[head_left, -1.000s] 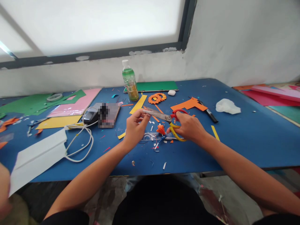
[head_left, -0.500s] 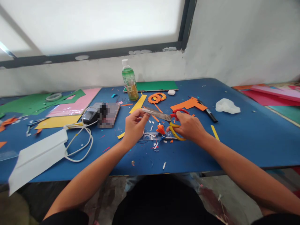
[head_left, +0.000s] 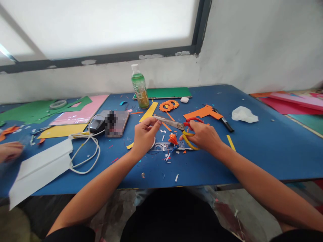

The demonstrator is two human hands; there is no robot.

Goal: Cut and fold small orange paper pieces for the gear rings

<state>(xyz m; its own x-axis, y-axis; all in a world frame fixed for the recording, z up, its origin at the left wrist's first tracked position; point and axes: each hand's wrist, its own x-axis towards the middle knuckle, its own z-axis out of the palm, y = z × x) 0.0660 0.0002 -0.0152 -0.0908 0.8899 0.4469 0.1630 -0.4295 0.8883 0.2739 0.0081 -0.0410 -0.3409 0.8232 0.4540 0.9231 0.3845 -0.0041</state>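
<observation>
My right hand (head_left: 205, 136) grips a pair of scissors (head_left: 185, 127) by their red and yellow handles, blades pointing left. The blade tips reach the fingers of my left hand (head_left: 145, 134), which are pinched together; whatever small piece lies between them is mostly hidden. Below the blades, a folded orange paper piece (head_left: 173, 138) with a blue bit under it rests by a clear plastic ruler (head_left: 161, 147). White paper snippets (head_left: 168, 156) lie scattered around it. Just beyond the scissors are orange paper gears (head_left: 168, 105) and a yellow paper strip (head_left: 149, 112).
A green-labelled bottle (head_left: 140, 89) stands at the back. To the left are a white cable (head_left: 97, 151), a clear-topped box (head_left: 121, 122) and a folded white sheet (head_left: 42, 164). Another person's hand (head_left: 10, 152) is at the left edge. A black marker (head_left: 227, 123) lies right.
Another person's hand has come into view at the left edge. The scissor blades look closer together, while both my hands stay in nearly the same place.
</observation>
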